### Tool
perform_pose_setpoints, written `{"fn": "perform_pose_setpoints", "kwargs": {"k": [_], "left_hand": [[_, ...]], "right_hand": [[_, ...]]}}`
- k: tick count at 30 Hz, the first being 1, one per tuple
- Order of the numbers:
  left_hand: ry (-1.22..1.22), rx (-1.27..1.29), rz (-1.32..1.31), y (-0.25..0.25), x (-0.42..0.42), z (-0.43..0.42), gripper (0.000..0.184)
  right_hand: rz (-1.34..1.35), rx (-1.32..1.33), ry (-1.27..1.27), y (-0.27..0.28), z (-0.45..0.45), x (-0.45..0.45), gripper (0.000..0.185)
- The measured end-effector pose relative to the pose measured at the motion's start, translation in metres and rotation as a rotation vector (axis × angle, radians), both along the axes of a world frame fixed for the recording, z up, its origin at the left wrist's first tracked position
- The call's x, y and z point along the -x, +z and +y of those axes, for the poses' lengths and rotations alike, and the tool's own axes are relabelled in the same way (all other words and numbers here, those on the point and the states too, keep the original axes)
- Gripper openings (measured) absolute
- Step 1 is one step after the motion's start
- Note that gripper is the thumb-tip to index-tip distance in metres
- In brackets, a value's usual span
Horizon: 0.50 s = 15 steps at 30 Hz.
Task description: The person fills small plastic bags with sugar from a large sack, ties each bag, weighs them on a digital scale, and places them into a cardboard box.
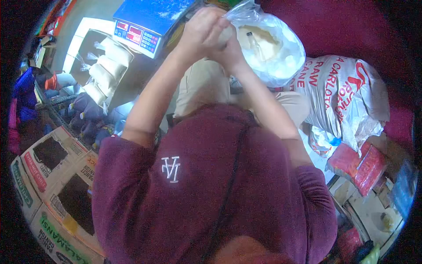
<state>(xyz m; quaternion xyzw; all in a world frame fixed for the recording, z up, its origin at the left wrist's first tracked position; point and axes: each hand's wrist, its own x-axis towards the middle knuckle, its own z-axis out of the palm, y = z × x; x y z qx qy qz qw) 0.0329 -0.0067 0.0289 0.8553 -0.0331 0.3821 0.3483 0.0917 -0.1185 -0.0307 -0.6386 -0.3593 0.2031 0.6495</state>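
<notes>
My left hand (203, 27) and my right hand (229, 49) are pressed together at the top of the view, fingers closed. Between them is a pale, filled plastic bag (226, 35), mostly covered by my fingers. Clear crumpled plastic (241, 14) sticks out to the right of my left hand; whether it belongs to the same bag I cannot tell. Just right of my hands sits a large open plastic bag (290, 48) with pale grainy contents. A clear bottle-like piece with a dark tip (255, 44) lies in it.
A blue digital scale (151, 17) with red displays stands left of my hands. Several filled bags (105, 72) lie in a box further left. At right are a printed raw cane sack (325, 83) and red packs (358, 165). Cut cardboard boxes (52, 180) stand lower left.
</notes>
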Motion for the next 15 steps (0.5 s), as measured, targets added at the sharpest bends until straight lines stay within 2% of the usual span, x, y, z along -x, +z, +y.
{"fn": "perform_pose_setpoints", "kwargs": {"k": [3,4,5,8,15], "left_hand": [[-0.048,-0.043,0.008,-0.004,0.003,0.004,0.014],[-0.022,0.026,0.028,-0.005,0.004,0.007,0.015],[0.005,0.096,0.048,-0.007,0.006,0.010,0.015],[0.021,0.101,0.056,-0.013,0.011,0.019,0.017],[0.029,0.088,0.040,-0.023,0.014,0.024,0.020]], "right_hand": [[-0.199,0.029,-0.047,-0.016,0.005,-0.003,0.089],[-0.299,0.043,-0.055,-0.016,0.008,-0.004,0.089],[-0.294,0.047,-0.054,-0.016,0.009,-0.003,0.089],[-0.131,0.000,-0.034,-0.016,0.016,0.002,0.089],[-0.184,0.079,-0.011,-0.035,0.028,-0.007,0.079]]}}
